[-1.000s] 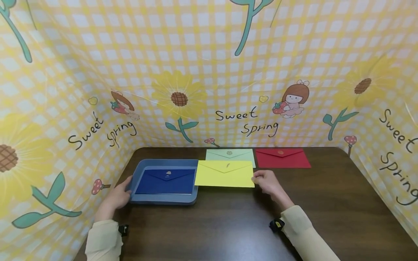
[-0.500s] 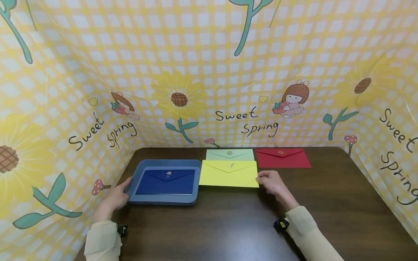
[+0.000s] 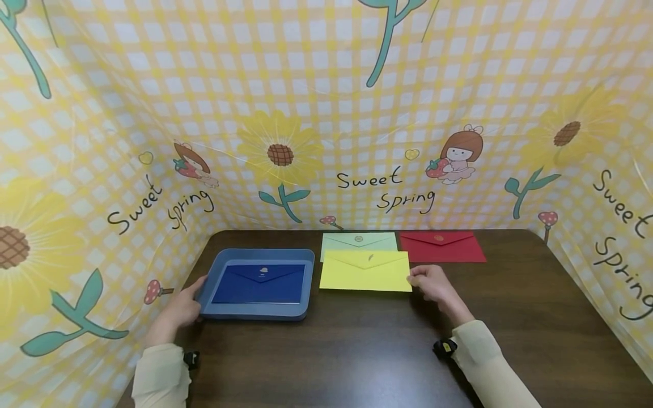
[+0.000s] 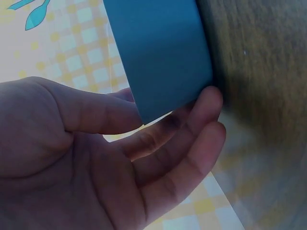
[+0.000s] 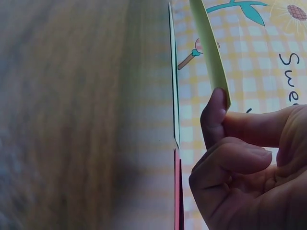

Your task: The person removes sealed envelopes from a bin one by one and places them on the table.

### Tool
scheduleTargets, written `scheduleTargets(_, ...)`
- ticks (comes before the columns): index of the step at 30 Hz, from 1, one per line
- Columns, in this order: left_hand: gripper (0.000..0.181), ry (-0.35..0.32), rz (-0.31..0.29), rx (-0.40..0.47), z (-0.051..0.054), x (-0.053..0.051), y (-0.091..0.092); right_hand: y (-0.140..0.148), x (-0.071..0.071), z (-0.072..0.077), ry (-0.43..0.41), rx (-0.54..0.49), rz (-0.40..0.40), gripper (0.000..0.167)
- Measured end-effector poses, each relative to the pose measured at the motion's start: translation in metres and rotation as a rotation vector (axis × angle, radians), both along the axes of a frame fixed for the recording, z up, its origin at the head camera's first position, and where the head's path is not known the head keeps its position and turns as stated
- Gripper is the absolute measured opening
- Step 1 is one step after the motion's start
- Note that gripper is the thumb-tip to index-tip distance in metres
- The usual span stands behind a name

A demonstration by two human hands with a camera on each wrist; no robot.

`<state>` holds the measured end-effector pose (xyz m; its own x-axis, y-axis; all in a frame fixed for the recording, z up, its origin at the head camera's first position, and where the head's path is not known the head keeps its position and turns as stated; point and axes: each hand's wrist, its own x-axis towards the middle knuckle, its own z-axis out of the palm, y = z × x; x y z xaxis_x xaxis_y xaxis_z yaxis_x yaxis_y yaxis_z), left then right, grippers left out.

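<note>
In the head view my right hand (image 3: 431, 283) pinches the right corner of a yellow envelope (image 3: 364, 275) between thumb and forefinger. The right wrist view shows this envelope (image 5: 215, 60) edge-on, raised off the table. My left hand (image 3: 181, 309) holds the left side of a blue tray (image 3: 257, 310); seen from the left wrist, the thumb lies on one side of the tray's corner (image 4: 163, 57) and fingers curl on the other. Inside the tray lies a dark blue envelope (image 3: 260, 286), flap side up.
A mint green envelope (image 3: 357, 241), partly covered by the yellow one in the head view, lies at the back of the dark wooden table (image 3: 326, 362). Beside it on the right is a red envelope (image 3: 444, 247). A yellow checked cloth (image 3: 326, 85) surrounds the table's back and sides.
My right hand has moved right with the yellow envelope, from the tray's right rim to a spot apart from it. My left hand stays at the tray, which has barely moved.
</note>
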<state>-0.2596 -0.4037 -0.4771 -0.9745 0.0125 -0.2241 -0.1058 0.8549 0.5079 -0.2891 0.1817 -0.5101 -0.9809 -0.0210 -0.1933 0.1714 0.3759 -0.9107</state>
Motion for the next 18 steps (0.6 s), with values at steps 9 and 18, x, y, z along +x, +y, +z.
scheduleTargets(9, 0.083, -0.001, -0.002, -0.003, -0.0008, -0.0004, 0.0008, -0.0021, 0.0037, 0.0003, -0.004, 0.036, 0.026, 0.018)
scheduleTargets(18, 0.082, -0.017, 0.008, -0.011, 0.0008, -0.0008, 0.0018, -0.0035, 0.0053, -0.002, -0.002, 0.026, 0.038, 0.017)
